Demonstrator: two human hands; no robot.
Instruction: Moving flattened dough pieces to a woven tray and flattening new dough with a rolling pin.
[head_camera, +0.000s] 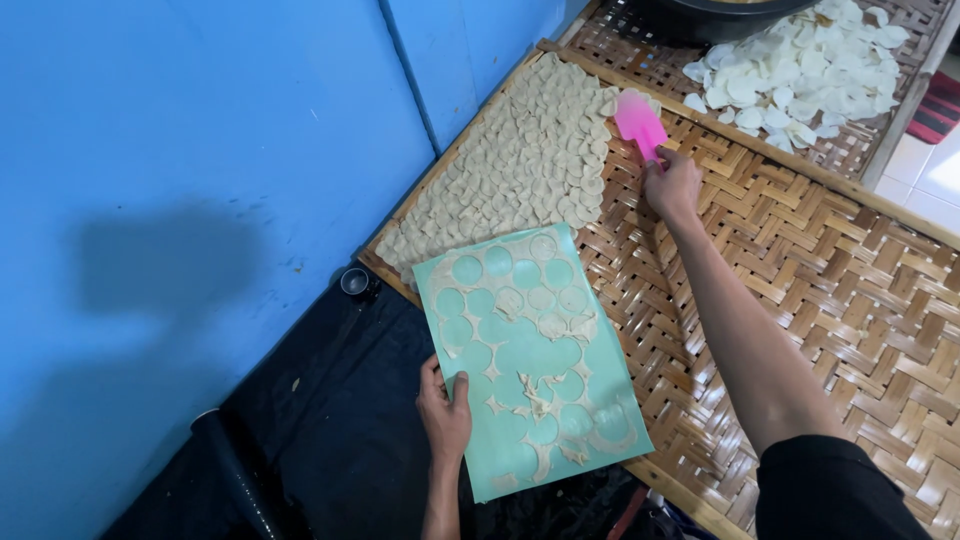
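- left hand (444, 410) sits low and close in, forearm coming straight up from the bottom edge, fingers curled over in a clamp with the thumb sticking up
- right hand (671, 187) is way out front, arm basically straight, black sleeve at the shoulder end, fingers wrapped tight in a closed grip

Pink scraper (640, 125) smeared by motion blur, edges soft, handle hidden inside the right hand (672, 185). Dark bowl (720, 8) at top of frame cut off by the upper edge, only its rim showing. Pile of pale chips (800, 70) at upper right partly cropped. Woven bamboo tray (850, 300) running off the right and bottom edges. Left hand (445, 410) with fingertips tucked under the teal sheet (530, 400). Small round object (355, 282) beside the tray's corner too small to identify. Dark roll (235, 470) at lower left cut off at the bottom.
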